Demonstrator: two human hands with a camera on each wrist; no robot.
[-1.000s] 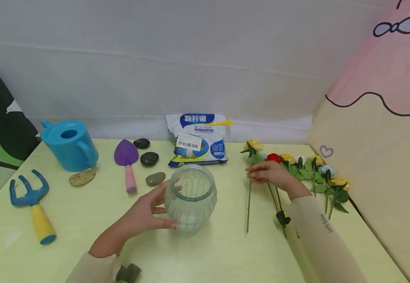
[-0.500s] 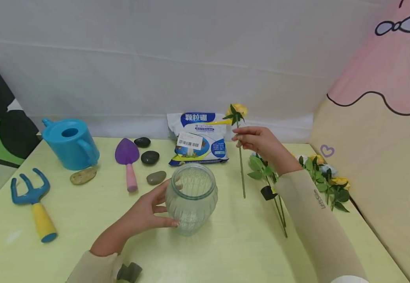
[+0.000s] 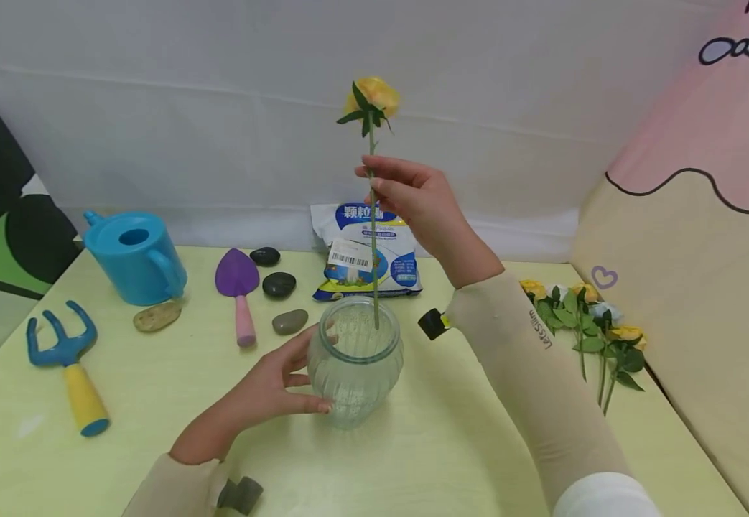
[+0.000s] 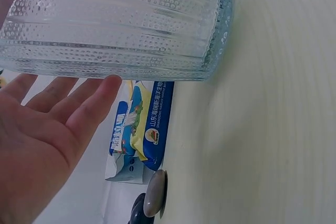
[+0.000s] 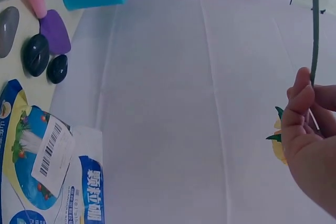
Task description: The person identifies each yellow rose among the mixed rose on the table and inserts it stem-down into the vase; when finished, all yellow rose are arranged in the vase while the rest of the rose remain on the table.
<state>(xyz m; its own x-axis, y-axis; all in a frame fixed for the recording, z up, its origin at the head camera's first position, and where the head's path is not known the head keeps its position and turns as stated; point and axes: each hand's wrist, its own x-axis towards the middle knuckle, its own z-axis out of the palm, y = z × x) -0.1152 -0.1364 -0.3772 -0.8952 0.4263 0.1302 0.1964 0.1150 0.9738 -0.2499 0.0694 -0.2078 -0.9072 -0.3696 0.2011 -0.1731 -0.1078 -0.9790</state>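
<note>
One yellow rose [image 3: 374, 96] is standing upright in the air, its thin green stem [image 3: 373, 237] running straight down so that the tip is dipping just inside the mouth of the glass vase [image 3: 355, 362]. The bloom is round and ruffled, with a few narrow green leaves sticking out just beneath it. The right hand [image 3: 411, 197] is pinching the stem between thumb and fingertips, a little below the bloom. The vase is sitting near the middle of the pale yellow desk [image 3: 413, 459]; it is clear, bulging and ribbed, with rows of tiny raised dots showing in the left wrist view. The left hand [image 3: 269, 384] is resting against the vase's side with fingers straight and spread, the thumb touching the glass low down.

Behind the vase a glossy white and blue bag [image 3: 366, 251] is leaning at the wall. To its left three smooth pebbles [image 3: 278, 284] are lying beside a purple trowel with a pink handle [image 3: 238, 286], then a tan stone [image 3: 157, 315], a blue plastic watering can [image 3: 136, 255] and a blue fork with a yellow handle [image 3: 70, 359]. More roses [image 3: 584, 316] are lying at the desk's right edge.
</note>
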